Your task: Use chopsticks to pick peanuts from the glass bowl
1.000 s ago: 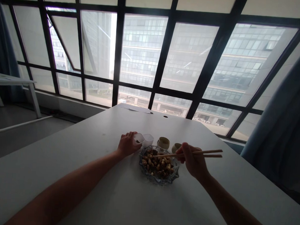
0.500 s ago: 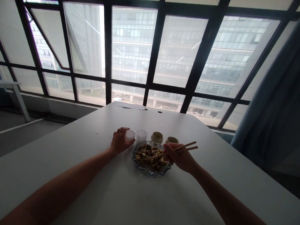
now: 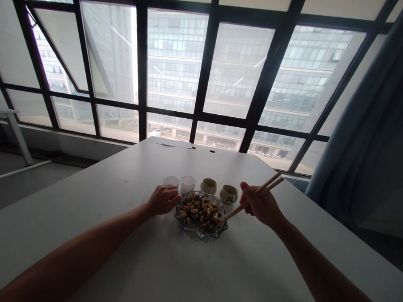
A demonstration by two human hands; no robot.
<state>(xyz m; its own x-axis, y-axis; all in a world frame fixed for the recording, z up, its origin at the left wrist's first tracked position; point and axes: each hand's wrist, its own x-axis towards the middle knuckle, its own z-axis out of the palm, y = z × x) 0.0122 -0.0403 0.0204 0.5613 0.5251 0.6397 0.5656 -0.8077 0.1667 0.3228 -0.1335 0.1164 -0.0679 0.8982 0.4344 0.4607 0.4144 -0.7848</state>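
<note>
A scalloped clear glass bowl (image 3: 198, 234) holds a heap of nuts (image 3: 199, 211) that look like pistachios in their shells. At its upper left rim, my left hand (image 3: 164, 199) is closed with the fingers curled, and the fingertips appear to grip the glass edge. My right hand (image 3: 261, 205) is right of the bowl, closed around a pair of wooden chopsticks (image 3: 270, 184). The chopsticks slant down to the left, their tips at the nuts near the bowl's right side. What lies between the tips is too small to make out.
Behind the bowl stand two translucent plastic cups (image 3: 187, 184) and two small cream cups (image 3: 229, 194), the right one with a dark character. All are on a white table (image 3: 196, 275). Papers (image 3: 168, 143) lie at the far edge by the windows; a blue curtain (image 3: 352, 131) hangs right.
My left hand has drawn back from the left plastic cup to the bowl's rim, fingers curling. My right hand has moved right with the chopsticks, whose tips shifted from mid-bowl to its right side.
</note>
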